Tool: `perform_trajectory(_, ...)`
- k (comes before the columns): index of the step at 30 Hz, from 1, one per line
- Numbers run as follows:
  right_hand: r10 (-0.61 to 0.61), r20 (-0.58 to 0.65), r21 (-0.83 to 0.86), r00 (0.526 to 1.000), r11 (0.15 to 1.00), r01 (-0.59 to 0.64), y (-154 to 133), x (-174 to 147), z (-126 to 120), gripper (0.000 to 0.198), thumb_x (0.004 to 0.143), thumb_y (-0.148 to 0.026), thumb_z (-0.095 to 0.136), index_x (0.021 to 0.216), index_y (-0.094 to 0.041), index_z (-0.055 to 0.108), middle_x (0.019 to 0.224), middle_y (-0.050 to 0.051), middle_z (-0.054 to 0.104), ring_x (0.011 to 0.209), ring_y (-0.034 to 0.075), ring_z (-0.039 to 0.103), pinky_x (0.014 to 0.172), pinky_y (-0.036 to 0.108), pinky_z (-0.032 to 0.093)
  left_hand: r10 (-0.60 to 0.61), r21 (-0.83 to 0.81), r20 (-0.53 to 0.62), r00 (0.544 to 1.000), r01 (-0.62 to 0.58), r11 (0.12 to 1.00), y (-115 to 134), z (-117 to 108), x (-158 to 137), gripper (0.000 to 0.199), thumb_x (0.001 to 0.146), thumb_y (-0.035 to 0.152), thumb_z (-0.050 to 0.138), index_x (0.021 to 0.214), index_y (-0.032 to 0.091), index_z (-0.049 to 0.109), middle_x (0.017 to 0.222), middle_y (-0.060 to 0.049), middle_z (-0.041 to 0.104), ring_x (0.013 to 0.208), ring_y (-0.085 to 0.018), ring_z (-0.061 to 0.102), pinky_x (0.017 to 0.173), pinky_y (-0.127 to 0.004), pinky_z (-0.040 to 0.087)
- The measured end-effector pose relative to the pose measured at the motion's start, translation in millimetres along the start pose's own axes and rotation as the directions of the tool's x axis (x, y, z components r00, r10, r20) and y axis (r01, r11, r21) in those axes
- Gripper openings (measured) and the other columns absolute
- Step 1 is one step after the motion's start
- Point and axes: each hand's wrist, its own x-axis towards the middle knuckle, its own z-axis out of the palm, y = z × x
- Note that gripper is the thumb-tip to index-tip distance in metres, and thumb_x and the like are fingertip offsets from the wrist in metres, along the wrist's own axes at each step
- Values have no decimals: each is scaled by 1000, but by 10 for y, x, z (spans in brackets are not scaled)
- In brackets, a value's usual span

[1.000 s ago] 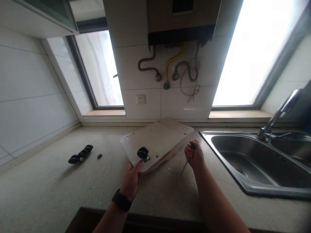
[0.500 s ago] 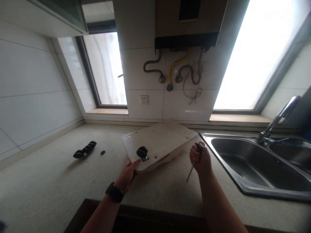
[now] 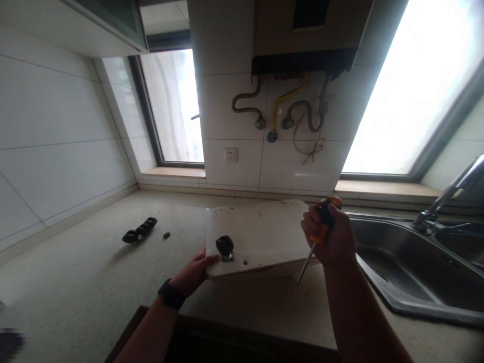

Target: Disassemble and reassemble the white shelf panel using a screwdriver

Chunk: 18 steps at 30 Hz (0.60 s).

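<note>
the left hand (image 3: 192,275) pinches a white board (image 3: 260,237), left of the sink (image 3: 427,308), by its near corner beside a black caster (image 3: 224,245); the right hand (image 3: 336,239) has fingers wrapped round an orange-and-black screwdriver (image 3: 320,235).

Board (image 3: 260,232): off-white, small dark dots at corners. Caster (image 3: 224,245) on board: black wheel. Screwdriver (image 3: 321,233) at board's right end: orange-and-black handle, grey shaft. Left of board: black casters (image 3: 130,236), small dark pieces (image 3: 166,235). Under board: surface (image 3: 94,282) pale, finely speckled. Behind board: wall (image 3: 227,101) white, dark tile lines. Right of board: sink (image 3: 374,292) silver-grey.
</note>
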Motion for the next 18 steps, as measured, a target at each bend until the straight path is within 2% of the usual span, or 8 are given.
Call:
perform_trajectory(3, -94, 18, -108, 995, 990, 95, 128, 93, 211, 16, 79, -35, 65, 83, -21, 57, 58, -5, 48, 46, 10, 41, 40, 21, 33, -21, -19, 28, 999, 22, 1000, 11, 55, 91, 50, 85, 31, 74, 129, 14, 59, 121, -16, 69, 97, -23, 70, 85, -32, 53)
perform_trajectory(6, -225, 21, -256, 974, 941, 222, 295, 200, 328, 15, 83, -36, 62, 82, -22, 56, 58, -3, 53, 46, 11, 43, 42, 23, 33, -3, -40, 4, 1000, 4, 999, 4, 152, 215, 47, 83, 30, 73, 126, 13, 61, 115, -15, 71, 94, -23, 70, 82, -32, 53)
perform_trajectory(9, -296, 49, -382, 954, 877, 292, 479, 317, 343, 19, 88, -39, 61, 81, -23, 53, 59, -3, 57, 48, 12, 46, 44, 23, 35, 36, -57, -54, 998, -39, 998, -45, 233, 336, 46, 81, 29, 70, 122, 11, 61, 107, -14, 72, 86, -23, 69, 77, -33, 52)
perform_trajectory(12, -308, 47, -465, 950, 835, 294, 656, 421, 283, 23, 90, -45, 62, 85, -24, 51, 62, -4, 56, 52, 12, 49, 47, 23, 38, 102, -9, -80, 992, -103, 995, -117, 235, 418, 44, 82, 32, 65, 121, 11, 60, 107, -13, 70, 86, -24, 68, 79, -35, 51)
perform_trajectory(14, -318, 21, -520, 948, 806, 282, 748, 469, 229, 27, 90, -48, 62, 87, -25, 50, 63, -4, 55, 53, 12, 49, 47, 22, 39, 160, 105, -110, 981, -148, 983, -145, 185, 441, 44, 86, 38, 61, 121, 12, 57, 110, -14, 68, 92, -25, 67, 84, -37, 51)
perform_trajectory(16, -323, 6, -576, 946, 773, 267, 808, 491, 185, 30, 90, -51, 62, 87, -24, 49, 66, -4, 55, 55, 12, 50, 48, 22, 40, 233, 285, -175, 957, -177, 942, -132, 123, 435, 47, 91, 45, 54, 125, 13, 51, 113, -14, 65, 96, -26, 65, 85, -39, 50)
perform_trajectory(18, -319, 19, -624, 948, 737, 260, 837, 488, 165, 31, 90, -53, 61, 89, -24, 50, 69, -4, 56, 57, 11, 51, 50, 21, 42, 376, 536, -236, 896, -203, 819, -66, 85, 392, 50, 94, 48, 51, 131, 15, 45, 115, -14, 62, 99, -26, 63, 87, -41, 50)
